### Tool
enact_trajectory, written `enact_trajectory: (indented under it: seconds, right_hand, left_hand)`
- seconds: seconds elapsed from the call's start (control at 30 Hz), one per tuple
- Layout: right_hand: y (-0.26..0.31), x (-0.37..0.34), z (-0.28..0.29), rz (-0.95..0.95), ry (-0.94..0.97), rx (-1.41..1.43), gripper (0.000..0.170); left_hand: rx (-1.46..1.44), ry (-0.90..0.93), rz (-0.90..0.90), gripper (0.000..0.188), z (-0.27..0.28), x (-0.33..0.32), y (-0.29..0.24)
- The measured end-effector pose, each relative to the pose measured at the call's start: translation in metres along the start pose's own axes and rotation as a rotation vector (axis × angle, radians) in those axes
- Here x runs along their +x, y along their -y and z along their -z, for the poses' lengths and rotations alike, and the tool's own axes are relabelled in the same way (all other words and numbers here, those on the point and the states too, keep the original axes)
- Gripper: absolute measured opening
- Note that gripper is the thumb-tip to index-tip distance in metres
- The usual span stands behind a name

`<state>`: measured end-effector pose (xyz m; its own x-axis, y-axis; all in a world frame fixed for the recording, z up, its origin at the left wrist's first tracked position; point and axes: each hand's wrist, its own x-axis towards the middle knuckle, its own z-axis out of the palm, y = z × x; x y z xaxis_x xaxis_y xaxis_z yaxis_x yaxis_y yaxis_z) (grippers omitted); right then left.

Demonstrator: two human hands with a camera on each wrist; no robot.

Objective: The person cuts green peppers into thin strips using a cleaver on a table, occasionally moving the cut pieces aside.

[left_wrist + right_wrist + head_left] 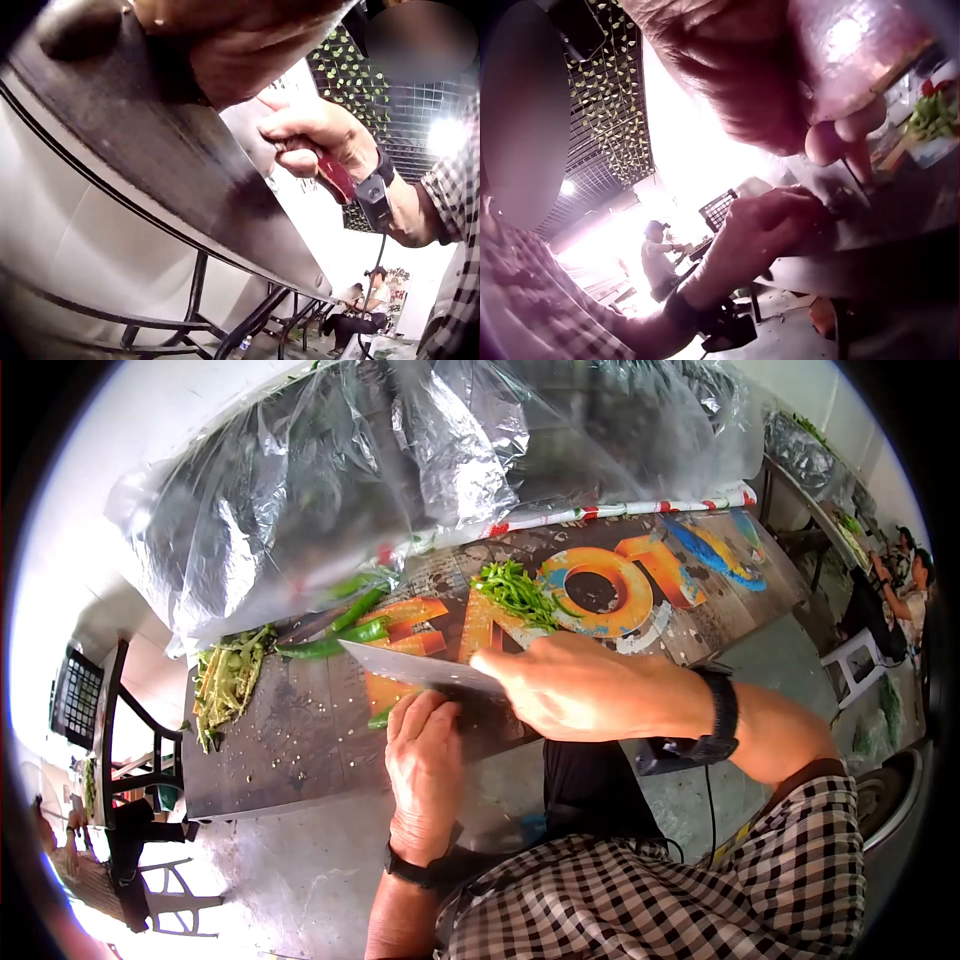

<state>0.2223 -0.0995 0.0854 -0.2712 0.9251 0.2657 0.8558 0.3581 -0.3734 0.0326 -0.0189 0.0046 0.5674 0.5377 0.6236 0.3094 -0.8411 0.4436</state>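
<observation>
My right hand (580, 690) grips a kitchen knife by its red handle (335, 178). The broad blade (410, 665) points left over the table, just beyond the left fingers. On the tabletop near its front edge, my left hand (425, 760) has curled fingers and holds a green pepper (379, 718), mostly hidden under them; only its tip shows. Farther back, long whole green peppers (335, 645) lie beside the blade. A heap of green pepper strips (518, 595) sits to the right of them. In the right wrist view, the left hand (761, 232) appears below the knife hand.
Pale pepper cores (228, 680) are piled at the table's left end, with seeds scattered nearby. Clear plastic sheeting (300, 490) covers the table's back side. The dark printed tabletop (300, 760) ends close to my body. Other people sit at tables off both sides.
</observation>
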Motion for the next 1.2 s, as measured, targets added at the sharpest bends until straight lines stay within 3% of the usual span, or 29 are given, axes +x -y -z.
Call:
enact_trajectory:
  seconds: [0.13,0.27,0.37,0.53,0.63,0.73,0.83,0.93,1.2]
  right_hand:
    - [0.002,-0.02,0.016,-0.199,0.07,-0.006,0.015]
    - [-0.007,-0.026,0.012,-0.188,-0.032,-0.082,0.028]
    - [0.005,-0.024,0.018,-0.187,-0.032,0.003,0.018]
    - [0.012,-0.019,0.013,-0.14,-0.03,0.064,0.021]
    - [0.018,-0.016,0.014,-0.204,0.027,0.071,0.017]
    - [0.013,-0.018,0.009,-0.162,0.05,0.082,0.032]
    - [0.015,-0.019,0.007,-0.164,0.067,0.047,0.033]
    - [0.03,-0.019,0.008,-0.205,0.076,0.076,0.017]
    - [0.036,-0.001,0.004,-0.133,0.169,-0.026,0.022]
  left_hand:
    - [0.048,-0.008,-0.036,0.018,0.002,0.003,0.004]
    - [0.088,-0.049,-0.06,0.018,0.003,0.002,0.006]
    - [0.038,-0.049,-0.008,0.02,0.004,-0.001,0.008]
    - [0.026,-0.041,-0.008,0.021,0.005,-0.002,0.013]
    - [0.056,-0.034,-0.02,0.021,0.005,-0.001,0.013]
    - [0.051,-0.032,-0.024,0.022,0.006,-0.001,0.013]
    - [0.042,-0.032,-0.028,0.023,0.005,0.0,0.014]
    - [0.043,-0.026,-0.01,0.023,0.006,0.0,0.013]
    - [0.045,-0.036,0.024,0.021,0.004,0.001,0.011]
